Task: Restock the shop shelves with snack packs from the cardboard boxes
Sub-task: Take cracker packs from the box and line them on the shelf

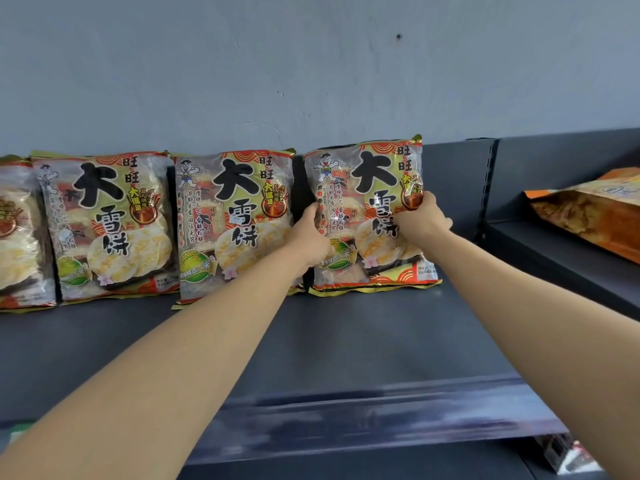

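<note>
Grey wall backs a dark shelf point(346, 341) that runs across the middle of the frame. At centre frame we grip the rightmost snack pack point(375, 174) with both hands.

Risk: if we release before the pack leans on the wall, it may slump forward, since its bottom seam gives a narrow footing. Withdrawing the left hand point(310, 237) carelessly could tip the neighbouring pack point(235, 223), which sits just beside it.

The snack pack stands upright between the hands. The left hand curls round its left edge at mid-height. The right hand point(420, 216) clamps its right edge, slightly higher. We cannot confirm seam contact with the shelf.
</note>
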A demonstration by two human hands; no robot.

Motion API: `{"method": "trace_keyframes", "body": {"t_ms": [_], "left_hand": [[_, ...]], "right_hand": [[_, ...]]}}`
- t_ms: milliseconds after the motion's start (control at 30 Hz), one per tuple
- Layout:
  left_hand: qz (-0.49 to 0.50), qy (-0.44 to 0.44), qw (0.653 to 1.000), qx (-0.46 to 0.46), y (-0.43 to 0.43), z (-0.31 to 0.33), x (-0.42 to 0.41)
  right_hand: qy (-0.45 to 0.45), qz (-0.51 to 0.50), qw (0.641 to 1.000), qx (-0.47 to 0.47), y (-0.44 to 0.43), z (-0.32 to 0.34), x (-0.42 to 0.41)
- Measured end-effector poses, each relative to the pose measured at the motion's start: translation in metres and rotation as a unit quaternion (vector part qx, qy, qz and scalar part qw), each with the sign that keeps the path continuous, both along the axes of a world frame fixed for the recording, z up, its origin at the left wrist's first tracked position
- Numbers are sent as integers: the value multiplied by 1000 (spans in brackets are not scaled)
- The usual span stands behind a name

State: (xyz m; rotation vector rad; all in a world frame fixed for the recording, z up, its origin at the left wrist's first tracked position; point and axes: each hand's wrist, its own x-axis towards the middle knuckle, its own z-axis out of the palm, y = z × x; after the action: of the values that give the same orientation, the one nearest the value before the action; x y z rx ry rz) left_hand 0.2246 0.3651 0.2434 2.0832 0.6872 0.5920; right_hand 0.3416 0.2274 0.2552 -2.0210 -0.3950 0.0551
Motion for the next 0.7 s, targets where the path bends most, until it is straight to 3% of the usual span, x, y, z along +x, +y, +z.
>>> {"method": "trace_keyframes", "body": {"t_ms": [333, 700], "left_hand": [[87, 78, 978, 174, 3, 0, 19], [151, 86, 962, 211, -18, 3, 5]], "right_hand": [[-30, 33, 998, 37, 8, -3, 3], [-62, -5, 997, 39, -3, -14, -10]]}}
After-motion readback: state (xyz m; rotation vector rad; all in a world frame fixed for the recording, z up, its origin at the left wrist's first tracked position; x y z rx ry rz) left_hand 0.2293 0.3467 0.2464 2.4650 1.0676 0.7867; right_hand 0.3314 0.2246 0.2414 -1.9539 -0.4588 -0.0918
